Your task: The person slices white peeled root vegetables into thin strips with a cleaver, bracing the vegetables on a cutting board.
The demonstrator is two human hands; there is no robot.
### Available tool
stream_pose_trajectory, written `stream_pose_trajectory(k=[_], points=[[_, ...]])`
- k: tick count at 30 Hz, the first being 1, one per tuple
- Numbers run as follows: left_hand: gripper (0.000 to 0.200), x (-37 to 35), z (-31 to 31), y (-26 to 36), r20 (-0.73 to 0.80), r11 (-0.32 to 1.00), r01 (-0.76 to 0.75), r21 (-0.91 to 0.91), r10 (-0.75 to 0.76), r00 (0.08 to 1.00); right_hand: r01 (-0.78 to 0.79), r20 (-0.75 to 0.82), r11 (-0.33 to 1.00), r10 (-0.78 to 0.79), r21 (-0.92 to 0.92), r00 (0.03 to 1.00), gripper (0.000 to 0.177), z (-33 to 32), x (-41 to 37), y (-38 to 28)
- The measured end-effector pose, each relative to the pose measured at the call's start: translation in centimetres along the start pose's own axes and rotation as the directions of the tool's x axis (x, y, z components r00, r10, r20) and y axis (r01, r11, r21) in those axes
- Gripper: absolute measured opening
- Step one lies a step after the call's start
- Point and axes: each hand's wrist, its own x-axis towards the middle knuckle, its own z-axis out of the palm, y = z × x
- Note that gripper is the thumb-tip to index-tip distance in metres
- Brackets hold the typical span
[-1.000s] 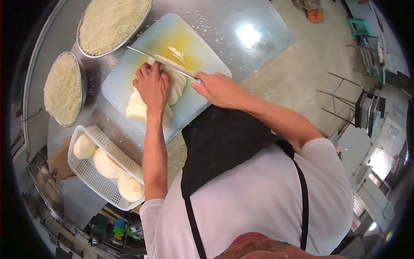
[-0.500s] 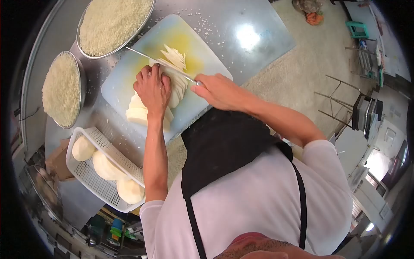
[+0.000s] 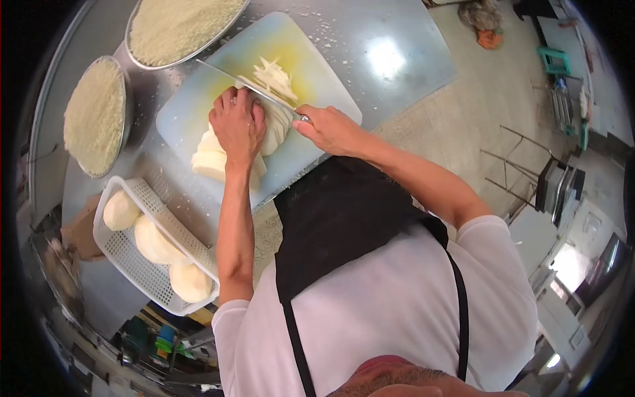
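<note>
Basket (image 3: 135, 274) of three roots (image 3: 153, 241), shred-filled trays (image 3: 128, 106), knife (image 3: 228, 74) slicing

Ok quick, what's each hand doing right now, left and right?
Left hand: fingers curled over the white slices, holding them down on the cutting board.
Right hand: closed on the knife.
</note>
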Motion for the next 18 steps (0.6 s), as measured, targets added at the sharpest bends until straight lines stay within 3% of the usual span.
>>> stream_pose_trajectory(k=[2,3,5,11,12,14,18], points=[[0.034,-0.8,0.4,-0.6,-0.185,0.984,-0.089,-0.156,0.059,0.981,-0.105,0.056,0.994,0.104,0.028,0.993,0.040,-0.3,0.1,-0.1],[0.034,-0.7,0.2,-0.2,-0.193,0.983,-0.090,-0.160,0.058,0.979,-0.102,0.052,0.995,0.101,0.020,0.994,0.040,-0.2,0.3,0.4],[0.034,-1.9,-0.3,0.4,-0.098,0.999,-0.053,-0.008,0.052,0.994,0.022,-0.063,0.993,-0.015,0.113,0.998,0.040,1.3,0.1,1.7],[0.037,-1.3,-0.1,0.5,-0.017,1.000,0.025,-0.005,-0.025,1.000,-0.150,0.092,0.978,0.138,0.145,0.986,0.043,-3.2,-3.1,-4.6],[0.037,-1.1,-0.2,0.5,-0.015,1.000,0.027,-0.005,-0.027,1.000,-0.152,0.094,0.978,0.139,0.146,0.986,0.043,-2.5,-2.3,-3.6],[0.034,-1.1,-0.7,1.0,0.026,0.998,0.046,0.032,-0.047,0.999,0.006,0.019,0.995,-0.008,0.095,1.000,0.043,-0.1,-1.0,-0.8],[0.033,-1.1,-0.5,0.9,0.021,0.998,0.068,-0.007,-0.068,0.997,-0.007,0.000,0.989,0.007,0.150,1.000,0.042,-0.8,-0.8,-1.6]])
